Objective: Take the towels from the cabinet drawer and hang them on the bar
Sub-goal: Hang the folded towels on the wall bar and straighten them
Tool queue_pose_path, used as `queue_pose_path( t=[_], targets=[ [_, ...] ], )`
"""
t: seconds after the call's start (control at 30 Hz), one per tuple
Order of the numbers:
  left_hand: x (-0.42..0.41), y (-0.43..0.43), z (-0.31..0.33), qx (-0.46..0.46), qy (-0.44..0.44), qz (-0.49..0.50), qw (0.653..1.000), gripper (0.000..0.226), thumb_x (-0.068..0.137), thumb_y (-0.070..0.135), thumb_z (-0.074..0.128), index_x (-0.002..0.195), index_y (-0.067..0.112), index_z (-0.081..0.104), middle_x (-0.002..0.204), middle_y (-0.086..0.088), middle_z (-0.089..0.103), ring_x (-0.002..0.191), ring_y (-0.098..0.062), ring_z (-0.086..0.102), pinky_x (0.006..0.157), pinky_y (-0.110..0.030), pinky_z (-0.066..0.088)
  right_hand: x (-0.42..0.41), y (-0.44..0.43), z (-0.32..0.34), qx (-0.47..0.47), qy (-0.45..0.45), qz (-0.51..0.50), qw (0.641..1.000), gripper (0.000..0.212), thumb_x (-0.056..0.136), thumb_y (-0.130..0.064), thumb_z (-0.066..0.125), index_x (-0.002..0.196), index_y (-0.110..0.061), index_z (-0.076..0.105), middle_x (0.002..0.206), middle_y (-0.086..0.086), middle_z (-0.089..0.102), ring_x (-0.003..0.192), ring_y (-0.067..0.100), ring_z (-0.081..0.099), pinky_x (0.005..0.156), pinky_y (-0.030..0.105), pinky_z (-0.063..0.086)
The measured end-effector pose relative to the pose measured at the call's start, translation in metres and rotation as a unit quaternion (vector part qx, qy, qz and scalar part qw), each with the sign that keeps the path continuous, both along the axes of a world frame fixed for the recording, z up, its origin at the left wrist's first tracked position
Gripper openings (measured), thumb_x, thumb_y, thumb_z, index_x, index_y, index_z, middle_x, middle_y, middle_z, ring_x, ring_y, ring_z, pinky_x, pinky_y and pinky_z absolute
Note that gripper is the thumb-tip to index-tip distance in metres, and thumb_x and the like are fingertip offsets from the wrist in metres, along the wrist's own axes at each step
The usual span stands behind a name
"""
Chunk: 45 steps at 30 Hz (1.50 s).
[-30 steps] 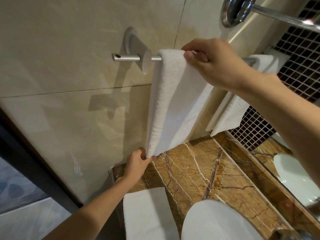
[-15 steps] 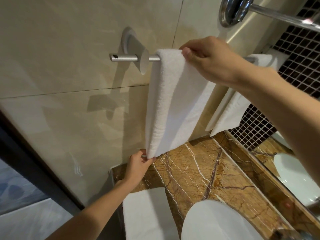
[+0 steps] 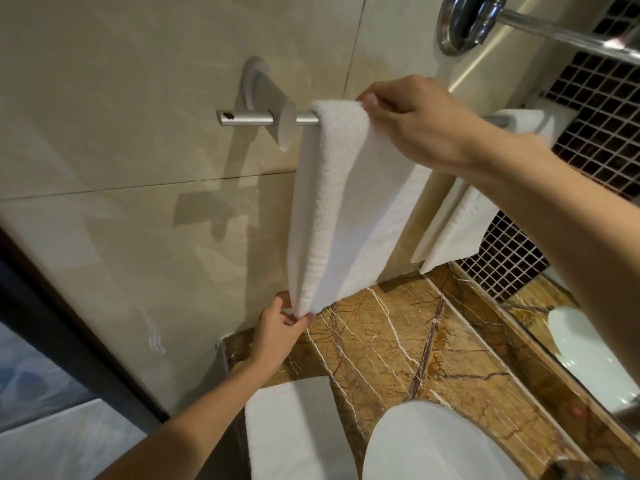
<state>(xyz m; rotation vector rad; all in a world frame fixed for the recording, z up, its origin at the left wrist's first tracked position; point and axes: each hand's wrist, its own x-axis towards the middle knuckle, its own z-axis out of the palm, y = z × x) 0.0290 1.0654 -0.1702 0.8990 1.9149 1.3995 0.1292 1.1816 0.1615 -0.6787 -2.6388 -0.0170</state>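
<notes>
A white towel [image 3: 346, 202] hangs folded over the bar [image 3: 246, 118], above the wall-side edge of the tabletop [image 3: 398, 341]. The right hand [image 3: 415, 126] has its fingers clamped on the top fold at the bar. The left hand [image 3: 277, 334] pinches the lower corner between its fingers. A second towel [image 3: 460, 220] hangs farther along the bar. A folded towel [image 3: 294, 427] lies at the tabletop's near corner, beside a white basin [image 3: 433, 445].

Warm, fairly bright light. Bar [image 3: 242, 118] threw a soft shadow down the wall [image 3: 104, 133]; chrome fitting [image 3: 462, 26] showed glare. Edges bent, wide-angle; focus sharp.
</notes>
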Motion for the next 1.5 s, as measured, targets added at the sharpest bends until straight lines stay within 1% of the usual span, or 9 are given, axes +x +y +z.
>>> queue_pose_path(
  t=[0.2,0.4,0.53,0.77,0.83,0.97,1.13,1.33,1.5],
  targets=[
    [-0.003,0.002,-0.002,-0.009,0.013,-0.032,0.999,0.058,0.071,0.031,0.082,0.119,0.026,0.049,0.082,-0.001,0.072,0.066,-0.011,0.068,0.064,-0.034,0.057,-0.001,0.002,0.001,0.005,0.000,0.002,1.000,0.034,0.102,-0.024,0.036,0.103,0.000,0.061,0.086,0.014,0.059,0.087,0.031,0.054,0.071,0.034,0.035],
    [-0.003,0.002,-0.001,-0.009,-0.014,-0.056,0.998,0.039,0.080,0.023,0.075,0.113,0.014,0.055,0.085,-0.006,0.072,0.070,-0.020,0.070,0.053,-0.030,0.056,-0.001,0.003,0.000,0.012,0.002,0.007,1.000,0.035,0.102,-0.024,0.036,0.103,0.000,0.061,0.092,0.015,0.063,0.090,0.031,0.055,0.073,0.035,0.037],
    [-0.002,-0.002,-0.006,-0.010,0.017,-0.072,0.997,0.035,0.084,0.020,0.071,0.114,0.007,0.058,0.089,-0.005,0.071,0.071,-0.012,0.069,0.051,-0.020,0.052,0.000,0.003,0.001,0.013,0.004,0.014,1.000,0.036,0.102,-0.024,0.036,0.102,0.002,0.061,0.090,0.017,0.062,0.087,0.031,0.055,0.072,0.036,0.038],
    [-0.002,-0.003,-0.014,-0.024,0.078,-0.079,0.993,0.024,0.092,0.016,0.061,0.113,0.004,0.062,0.072,-0.004,0.070,0.058,-0.004,0.064,0.058,-0.023,0.055,0.000,0.004,0.000,0.010,0.003,0.014,1.000,0.035,0.102,-0.024,0.036,0.103,-0.001,0.062,0.088,0.012,0.061,0.087,0.030,0.054,0.069,0.034,0.035],
    [-0.002,-0.002,-0.017,-0.026,0.081,-0.078,0.993,0.022,0.092,0.015,0.060,0.112,0.005,0.063,0.069,-0.003,0.069,0.061,-0.008,0.066,0.061,-0.033,0.058,0.000,0.004,-0.001,0.011,0.004,0.012,1.000,0.034,0.102,-0.024,0.036,0.103,-0.002,0.062,0.085,0.008,0.058,0.086,0.029,0.054,0.067,0.031,0.032],
    [-0.002,0.000,-0.022,-0.022,0.060,-0.061,0.996,0.019,0.092,0.014,0.059,0.109,0.006,0.064,0.074,-0.003,0.071,0.064,-0.013,0.069,0.065,-0.045,0.058,0.000,0.005,-0.002,0.017,0.007,0.012,1.000,0.034,0.102,-0.024,0.036,0.104,-0.003,0.062,0.089,0.011,0.061,0.088,0.030,0.055,0.070,0.033,0.035],
    [-0.001,0.001,-0.021,-0.013,0.038,-0.056,0.998,0.020,0.092,0.013,0.060,0.112,0.010,0.064,0.078,-0.002,0.072,0.064,-0.013,0.069,0.064,-0.041,0.059,-0.002,0.007,-0.004,0.021,0.009,0.006,1.000,0.034,0.102,-0.026,0.035,0.106,-0.005,0.062,0.088,0.008,0.059,0.091,0.032,0.055,0.071,0.033,0.034],
    [-0.002,0.004,-0.023,-0.027,0.049,-0.050,0.997,0.020,0.092,0.017,0.061,0.110,0.012,0.066,0.069,0.000,0.071,0.061,-0.009,0.068,0.065,-0.038,0.058,0.003,0.008,-0.024,0.071,0.072,0.016,0.995,0.044,0.096,-0.039,0.026,0.111,-0.015,0.060,0.103,0.008,0.064,0.095,0.031,0.057,0.082,0.046,0.046],
    [-0.003,0.003,-0.021,-0.034,0.079,-0.033,0.996,0.018,0.090,0.024,0.063,0.101,0.010,0.068,0.061,0.002,0.070,0.058,-0.007,0.067,0.067,-0.036,0.057,0.034,0.006,-0.064,0.146,0.257,-0.013,0.955,0.030,0.093,-0.016,0.047,0.116,-0.001,0.060,0.116,0.017,0.058,0.108,0.028,0.054,0.091,0.036,0.043]
  ],
)
